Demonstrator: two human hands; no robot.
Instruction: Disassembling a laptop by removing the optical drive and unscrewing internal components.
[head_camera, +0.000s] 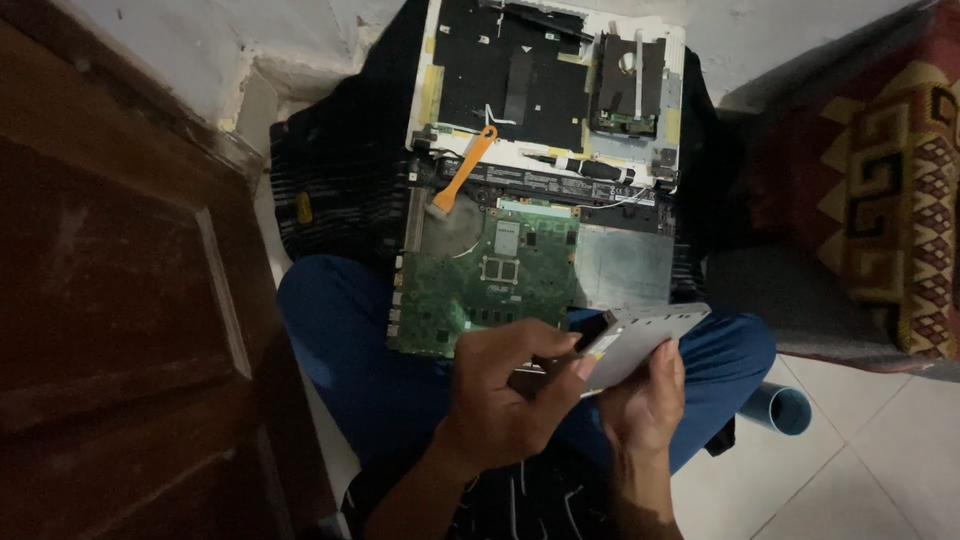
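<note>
While a dark wooden door (120, 300) fills the left of the frame, pale wall and floor show along its upper edge. Right of the door, at lower centre, the person sits with legs in blue trousers (345, 340) crossed, knees spreading toward the middle of the frame.

Above the trousers, an opened laptop (545, 150) lies on a dark cloth (335, 170) at upper centre. Its upper half is a white shell covered with black sheeting. An orange pry tool (462, 172) rests slantwise on the laptop's left part, its flat tip pointing down-left. Below it, a green board (480, 275) sits with its near edge over the lap, and a grey metal plate (622, 265) lies just beside the board on the right.

At lower centre, the left hand (505, 390) is curled, thumb and fingertips pinching the dark left end of a slim silver drive (640, 340). The drive sits tilted, right end higher, just below the grey plate and above the right knee. The right hand (645, 400) cups the drive from beneath, fingers pressed against its underside and near edge, so both hands hold it off the lap.

Farther right, a blue tube (780, 408) pokes out from behind the knee onto white tiles (880, 460). A red patterned rug (890, 180) with a gold motif fills the upper right.
</note>
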